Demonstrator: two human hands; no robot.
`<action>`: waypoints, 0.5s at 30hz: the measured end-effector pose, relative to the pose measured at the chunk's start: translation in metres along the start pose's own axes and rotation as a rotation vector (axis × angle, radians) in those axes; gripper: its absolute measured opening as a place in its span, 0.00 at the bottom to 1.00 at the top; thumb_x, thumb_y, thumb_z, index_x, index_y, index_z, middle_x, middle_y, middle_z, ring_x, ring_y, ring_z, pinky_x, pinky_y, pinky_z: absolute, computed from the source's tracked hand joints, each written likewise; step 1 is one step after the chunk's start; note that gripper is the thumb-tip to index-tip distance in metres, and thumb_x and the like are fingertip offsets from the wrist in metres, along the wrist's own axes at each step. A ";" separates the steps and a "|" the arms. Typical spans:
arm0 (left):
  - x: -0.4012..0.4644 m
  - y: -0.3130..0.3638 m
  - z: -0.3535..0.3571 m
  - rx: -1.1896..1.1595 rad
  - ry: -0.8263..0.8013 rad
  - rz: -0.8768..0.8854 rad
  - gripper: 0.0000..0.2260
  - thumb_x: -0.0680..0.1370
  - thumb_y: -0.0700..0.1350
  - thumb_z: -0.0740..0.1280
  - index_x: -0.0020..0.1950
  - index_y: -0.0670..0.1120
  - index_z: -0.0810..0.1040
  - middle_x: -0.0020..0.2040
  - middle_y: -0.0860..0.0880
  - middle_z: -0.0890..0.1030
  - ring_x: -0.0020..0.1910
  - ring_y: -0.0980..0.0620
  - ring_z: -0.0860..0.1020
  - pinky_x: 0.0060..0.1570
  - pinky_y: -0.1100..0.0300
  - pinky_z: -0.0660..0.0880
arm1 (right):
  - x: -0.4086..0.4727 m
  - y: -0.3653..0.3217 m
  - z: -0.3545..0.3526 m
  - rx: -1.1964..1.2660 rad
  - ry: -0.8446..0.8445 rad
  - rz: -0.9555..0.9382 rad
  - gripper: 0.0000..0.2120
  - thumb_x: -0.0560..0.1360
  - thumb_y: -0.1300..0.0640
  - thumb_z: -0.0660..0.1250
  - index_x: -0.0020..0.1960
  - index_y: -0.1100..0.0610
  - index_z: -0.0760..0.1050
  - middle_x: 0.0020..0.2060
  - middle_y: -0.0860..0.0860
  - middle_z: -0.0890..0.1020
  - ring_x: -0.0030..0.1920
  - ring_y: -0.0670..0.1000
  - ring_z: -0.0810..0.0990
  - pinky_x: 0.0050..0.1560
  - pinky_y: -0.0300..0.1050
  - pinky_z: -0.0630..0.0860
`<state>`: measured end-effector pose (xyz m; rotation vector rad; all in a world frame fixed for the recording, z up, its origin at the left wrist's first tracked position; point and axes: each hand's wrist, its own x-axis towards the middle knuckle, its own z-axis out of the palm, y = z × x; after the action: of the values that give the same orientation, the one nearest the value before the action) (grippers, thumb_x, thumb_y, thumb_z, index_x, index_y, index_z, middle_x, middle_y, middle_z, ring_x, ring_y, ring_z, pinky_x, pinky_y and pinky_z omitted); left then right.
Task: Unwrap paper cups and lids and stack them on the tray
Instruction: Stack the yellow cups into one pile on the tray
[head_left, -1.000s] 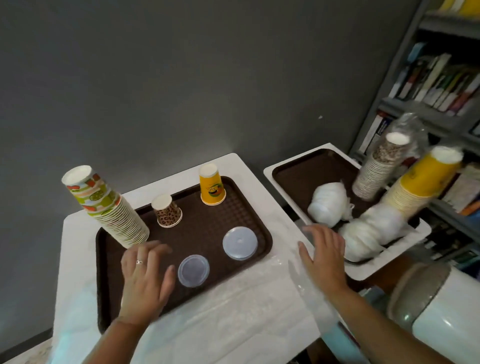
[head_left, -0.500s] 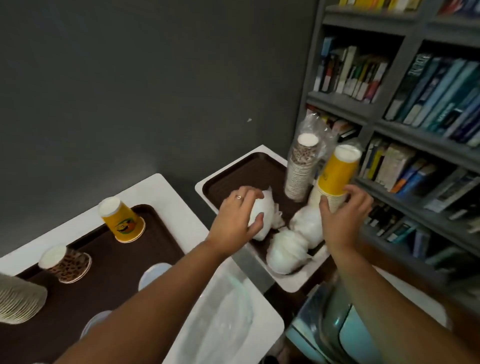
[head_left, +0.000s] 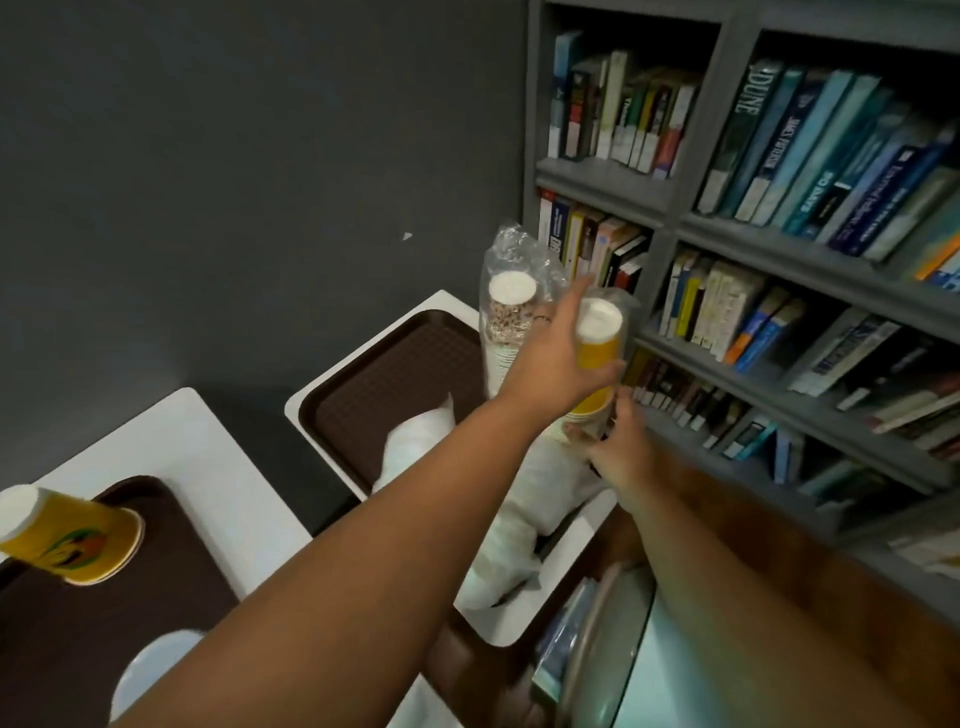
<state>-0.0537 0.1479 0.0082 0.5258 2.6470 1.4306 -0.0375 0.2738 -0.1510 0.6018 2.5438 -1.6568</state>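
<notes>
Head view. The left arm crossed the frame and hid part of the far tray (head_left: 374, 374) and the wrapped white bundles (head_left: 421, 441) lying in it. Their count was hard to make out, perhaps three, and their contents could not be told. The near tray (head_left: 171, 561) was cut off at the lower left edge.

Two wrapped stacks of cups stood at the far tray's right end. One was a patterned stack (head_left: 506, 322) in clear plastic, the other a yellow stack (head_left: 597, 358), also in plastic. The left hand (head_left: 550, 364) gripped the yellow stack high up, thumb curled round one side and one finger stretched past the top. The other fingers were hidden behind the stack. The right hand (head_left: 621, 447) held the stack's lower part, fingers curled on the wrapper, though blur hid the exact grip.

On the near tray stood one yellow cup (head_left: 72, 540), upside down, and one pale lid (head_left: 150, 670) lay partly behind the arm. Each tray sat on its own white desk (head_left: 208, 467).

A bookshelf (head_left: 670, 208) filled with books rose just beside the stacks.
</notes>
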 end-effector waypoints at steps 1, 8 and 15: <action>0.005 0.000 0.006 0.012 -0.004 -0.008 0.38 0.71 0.45 0.74 0.76 0.52 0.57 0.69 0.40 0.68 0.67 0.43 0.69 0.63 0.55 0.69 | -0.004 -0.008 -0.002 0.000 -0.008 -0.008 0.49 0.60 0.43 0.77 0.74 0.46 0.55 0.70 0.54 0.67 0.69 0.57 0.68 0.65 0.62 0.69; 0.018 -0.003 0.011 0.055 0.038 0.000 0.28 0.71 0.40 0.73 0.68 0.47 0.67 0.52 0.46 0.78 0.48 0.50 0.75 0.39 0.65 0.65 | -0.009 -0.013 -0.012 0.016 -0.109 0.073 0.35 0.70 0.59 0.73 0.73 0.52 0.62 0.65 0.54 0.74 0.66 0.56 0.72 0.66 0.57 0.69; -0.006 -0.010 -0.007 -0.034 0.087 0.059 0.26 0.68 0.40 0.74 0.63 0.48 0.70 0.44 0.53 0.77 0.41 0.55 0.76 0.36 0.68 0.71 | -0.007 -0.004 -0.006 0.067 -0.152 0.217 0.31 0.75 0.60 0.66 0.74 0.50 0.60 0.66 0.53 0.73 0.66 0.56 0.71 0.65 0.51 0.69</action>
<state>-0.0522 0.1355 0.0038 0.5554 2.6902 1.5461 -0.0316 0.2754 -0.1430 0.6988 2.2382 -1.6498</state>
